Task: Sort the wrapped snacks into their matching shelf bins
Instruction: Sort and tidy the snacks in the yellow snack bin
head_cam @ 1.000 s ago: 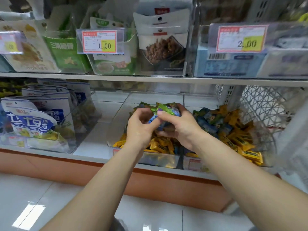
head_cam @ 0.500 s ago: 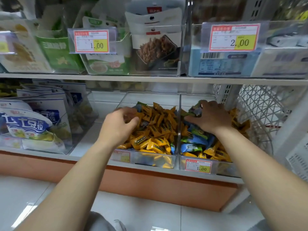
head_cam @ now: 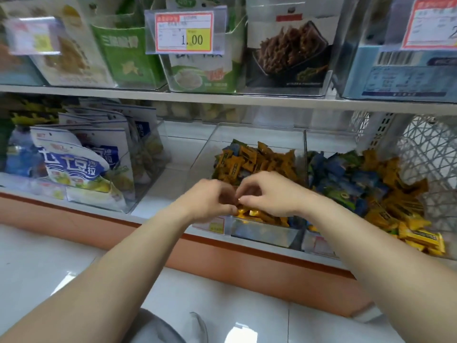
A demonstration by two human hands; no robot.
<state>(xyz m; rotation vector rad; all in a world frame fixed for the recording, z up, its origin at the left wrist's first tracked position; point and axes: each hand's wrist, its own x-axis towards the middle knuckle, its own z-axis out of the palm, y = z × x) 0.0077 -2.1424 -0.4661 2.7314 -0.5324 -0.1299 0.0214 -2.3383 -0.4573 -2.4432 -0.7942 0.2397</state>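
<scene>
Two clear bins [head_cam: 267,235] on white shelf [head_cam: 173,174], left hand [head_cam: 210,201], right hand [head_cam: 270,196], grip curled, contents unclear, tiled floor [head_cam: 49,256]

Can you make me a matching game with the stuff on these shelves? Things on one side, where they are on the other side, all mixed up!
Things
1. price tag reading 1.00
2. blue-and-white bags
3. wire basket
4. orange snack heap

Places
A. farthest to the right
B. left part of the lower shelf
C. up on the upper shelf
D. in the clear bin just behind the left hand and right hand

Pairs: 1-C, 2-B, 3-A, 4-D
</scene>
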